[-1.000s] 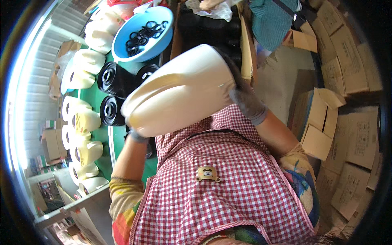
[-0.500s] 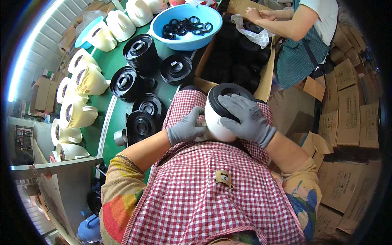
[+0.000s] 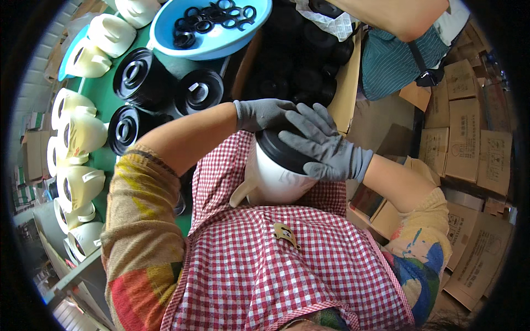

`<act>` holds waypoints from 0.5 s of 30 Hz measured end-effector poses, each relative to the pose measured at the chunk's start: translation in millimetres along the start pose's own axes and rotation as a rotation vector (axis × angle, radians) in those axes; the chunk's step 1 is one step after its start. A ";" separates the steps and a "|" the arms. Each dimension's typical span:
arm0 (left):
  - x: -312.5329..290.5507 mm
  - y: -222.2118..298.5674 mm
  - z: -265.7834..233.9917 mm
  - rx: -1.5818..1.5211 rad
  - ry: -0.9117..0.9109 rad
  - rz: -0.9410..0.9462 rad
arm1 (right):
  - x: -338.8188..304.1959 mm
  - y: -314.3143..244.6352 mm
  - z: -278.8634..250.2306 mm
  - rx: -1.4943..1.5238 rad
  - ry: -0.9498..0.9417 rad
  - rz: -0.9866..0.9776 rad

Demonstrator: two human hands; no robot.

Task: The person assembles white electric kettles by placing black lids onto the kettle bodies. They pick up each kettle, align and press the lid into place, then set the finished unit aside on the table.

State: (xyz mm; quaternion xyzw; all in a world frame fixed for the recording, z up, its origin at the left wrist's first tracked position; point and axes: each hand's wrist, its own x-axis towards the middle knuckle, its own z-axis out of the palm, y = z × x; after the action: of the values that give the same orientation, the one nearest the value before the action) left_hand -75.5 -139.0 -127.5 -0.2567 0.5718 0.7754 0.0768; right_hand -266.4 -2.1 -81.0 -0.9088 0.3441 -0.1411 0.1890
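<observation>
A white pot (image 3: 274,186) leans in my lap, its pale handle (image 3: 243,192) toward my lower left. Fitted on its mouth is a round black top piece (image 3: 279,150); the hands cover much of it. My left hand (image 3: 266,114), in a grey glove, bends over the far edge of this piece, its fingertips partly hidden by the other hand. Also gloved in grey, my right hand (image 3: 323,148) grips the right side, with spread fingers across the black top and the thumb low by the white body.
On the green table stand several cream pots (image 3: 80,185), black lids (image 3: 132,77) in stacks and a blue basin (image 3: 221,51) of black rings. A carton (image 3: 348,91) of dark round parts lies ahead. Cardboard boxes (image 3: 464,121) fill the right; a co-worker's arm (image 3: 397,14) shows beyond.
My left hand has gone from the pot's left side up to the far edge of the black top. The pot has turned and its handle now shows. The view has shifted.
</observation>
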 end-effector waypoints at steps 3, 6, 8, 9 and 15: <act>40.7 -14.2 -28.4 0.644 -0.012 0.256 | 44.9 -30.5 -5.5 0.022 -0.069 -0.030; 75.0 23.2 -5.8 0.971 -0.099 0.072 | 75.1 -46.2 0.9 0.152 -0.062 0.027; 53.1 50.3 -12.2 0.981 -0.092 0.046 | 71.0 -20.9 -12.2 0.218 0.082 -0.081; 34.0 47.9 -23.3 0.838 -0.059 0.059 | 59.4 -0.4 -11.9 0.151 0.214 -0.235; 64.0 -15.2 -22.5 0.252 0.016 0.101 | 67.5 5.3 -13.5 0.134 0.022 -0.153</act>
State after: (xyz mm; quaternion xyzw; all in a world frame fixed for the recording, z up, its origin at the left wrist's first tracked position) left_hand -117.0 -166.0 -176.3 -0.2223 0.6775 0.6982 0.0645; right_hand -225.8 -54.9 -62.9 -0.9162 0.2657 -0.1879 0.2340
